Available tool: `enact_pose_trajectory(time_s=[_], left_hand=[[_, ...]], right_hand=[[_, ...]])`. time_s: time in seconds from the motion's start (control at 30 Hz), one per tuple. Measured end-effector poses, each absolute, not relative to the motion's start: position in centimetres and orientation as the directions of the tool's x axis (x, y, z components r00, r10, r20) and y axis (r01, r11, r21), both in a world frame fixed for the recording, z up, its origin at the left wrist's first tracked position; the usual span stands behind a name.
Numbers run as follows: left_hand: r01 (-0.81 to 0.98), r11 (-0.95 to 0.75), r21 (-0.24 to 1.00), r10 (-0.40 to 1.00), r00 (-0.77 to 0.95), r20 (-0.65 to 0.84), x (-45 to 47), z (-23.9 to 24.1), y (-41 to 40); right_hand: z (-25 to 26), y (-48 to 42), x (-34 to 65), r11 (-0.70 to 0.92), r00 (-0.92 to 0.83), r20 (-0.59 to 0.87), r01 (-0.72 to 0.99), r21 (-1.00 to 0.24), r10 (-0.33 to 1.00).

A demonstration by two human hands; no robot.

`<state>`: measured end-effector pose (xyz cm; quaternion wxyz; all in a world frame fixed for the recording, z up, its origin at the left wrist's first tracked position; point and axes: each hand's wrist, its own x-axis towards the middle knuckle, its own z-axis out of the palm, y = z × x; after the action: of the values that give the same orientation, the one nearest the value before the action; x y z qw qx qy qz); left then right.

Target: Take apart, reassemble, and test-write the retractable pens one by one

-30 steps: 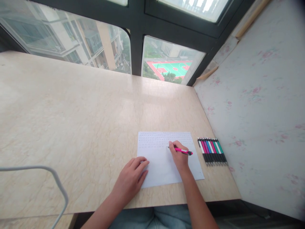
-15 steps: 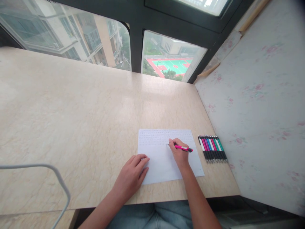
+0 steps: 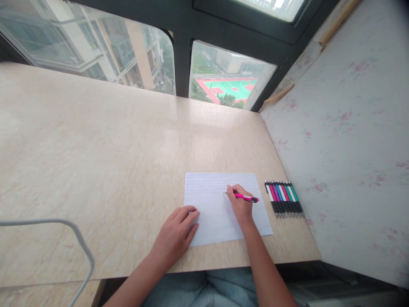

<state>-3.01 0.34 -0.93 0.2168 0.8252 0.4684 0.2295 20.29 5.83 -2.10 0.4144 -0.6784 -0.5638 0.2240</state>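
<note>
A white sheet of paper (image 3: pixel 214 221) lies on the stone-patterned desk, with several rows of small handwriting across its upper part. My right hand (image 3: pixel 240 205) rests on the sheet, its fingers closed around a pink and black pen (image 3: pixel 244 197). The pen's tip points left, at the lowest row of writing. On the paper's lower left edge lies my left hand (image 3: pixel 179 228), fingers loosely spread and holding nothing. To the right of the sheet, several pens (image 3: pixel 283 199) with pink, white, blue, purple and green barrels lie side by side in a row.
A grey cable (image 3: pixel 81 243) curves over the desk's (image 3: pixel 111 170) front left. Along the right side stands a wall (image 3: pixel 351 149) with flowered paper. Dark-framed windows (image 3: pixel 182 64) border the back. The desk's front edge runs just above my lap.
The pen's tip and my right hand have shifted very slightly to the right along the row. My left hand stays in place on the paper.
</note>
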Motion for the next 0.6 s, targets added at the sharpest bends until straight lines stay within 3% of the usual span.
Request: enact_pose_trajectory(time_s=[0.6], left_hand=[[0.671, -0.464, 0.578, 0.877, 0.442, 0.191, -2.99, -0.88, 0.40]], right_hand=[[-2.05, 5.94, 20.11, -0.003, 0.268, 0.202, 0.608, -0.794, 0.942]])
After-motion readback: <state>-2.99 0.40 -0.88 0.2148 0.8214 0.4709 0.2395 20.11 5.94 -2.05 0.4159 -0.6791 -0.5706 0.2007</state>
